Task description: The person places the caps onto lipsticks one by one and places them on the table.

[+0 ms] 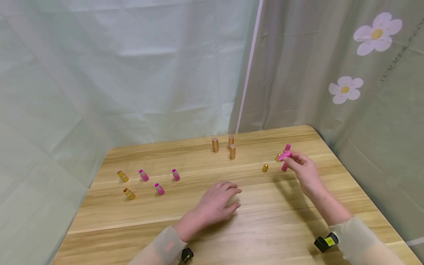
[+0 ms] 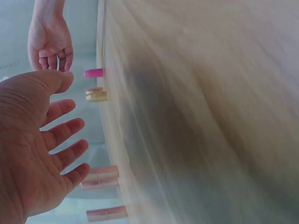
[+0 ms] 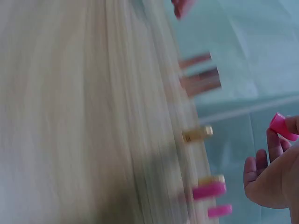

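My right hand [image 1: 306, 173] pinches a pink lipstick cap [image 1: 284, 156] between thumb and fingers, above the right side of the table. The cap's hollow end shows in the right wrist view. Beneath and beside that hand stand two more pink caps [image 1: 288, 147] and two gold caps [image 1: 265, 168] with rounded tops. My left hand [image 1: 216, 201] hovers over the middle of the table, its fingers loosely spread and nothing in them. Its palm and parted fingers show in the left wrist view.
Three copper-coloured tubes [image 1: 233, 151] stand upright near the table's back edge. On the left are three pink lipstick tubes [image 1: 159, 189] and two gold ones [image 1: 129, 194], uncapped. A pale curtain [image 1: 172, 73] hangs behind the wooden table [image 1: 265, 228].
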`<action>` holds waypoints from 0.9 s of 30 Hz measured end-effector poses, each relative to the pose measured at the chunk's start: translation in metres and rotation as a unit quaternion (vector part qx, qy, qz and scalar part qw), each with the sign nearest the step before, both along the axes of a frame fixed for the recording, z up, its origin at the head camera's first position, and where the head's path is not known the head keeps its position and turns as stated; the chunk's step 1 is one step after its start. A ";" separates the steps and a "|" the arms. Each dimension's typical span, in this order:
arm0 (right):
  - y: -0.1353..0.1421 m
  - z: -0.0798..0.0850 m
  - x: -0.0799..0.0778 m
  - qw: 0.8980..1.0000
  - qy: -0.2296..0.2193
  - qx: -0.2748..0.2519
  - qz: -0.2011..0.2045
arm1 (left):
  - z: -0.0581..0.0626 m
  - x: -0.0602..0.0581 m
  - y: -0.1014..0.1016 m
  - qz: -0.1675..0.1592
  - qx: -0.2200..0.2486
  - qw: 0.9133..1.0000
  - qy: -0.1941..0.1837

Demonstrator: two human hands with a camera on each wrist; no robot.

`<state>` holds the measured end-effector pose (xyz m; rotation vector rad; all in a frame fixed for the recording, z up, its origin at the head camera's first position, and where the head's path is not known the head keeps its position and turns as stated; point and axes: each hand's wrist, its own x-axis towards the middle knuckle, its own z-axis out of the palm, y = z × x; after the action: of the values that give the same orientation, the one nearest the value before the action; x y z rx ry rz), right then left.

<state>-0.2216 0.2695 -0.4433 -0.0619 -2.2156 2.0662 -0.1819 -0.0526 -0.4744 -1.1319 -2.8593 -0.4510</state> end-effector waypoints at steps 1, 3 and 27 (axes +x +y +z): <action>-0.006 0.000 0.002 1.000 -0.001 -0.018 0.008 | 0.001 -0.001 -0.002 0.001 0.003 1.000 0.000; -0.017 -0.001 0.004 0.998 -0.001 -0.053 0.021 | 0.002 -0.002 -0.007 0.004 0.008 1.000 0.003; -0.111 -0.036 0.009 0.969 -0.140 -0.204 -0.001 | 0.023 0.000 -0.110 0.157 0.169 0.972 0.049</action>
<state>-0.2127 0.1589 -0.4798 -0.4135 -1.8730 2.6175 -0.1823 -0.1627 -0.4517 -0.6149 -2.6666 -0.7936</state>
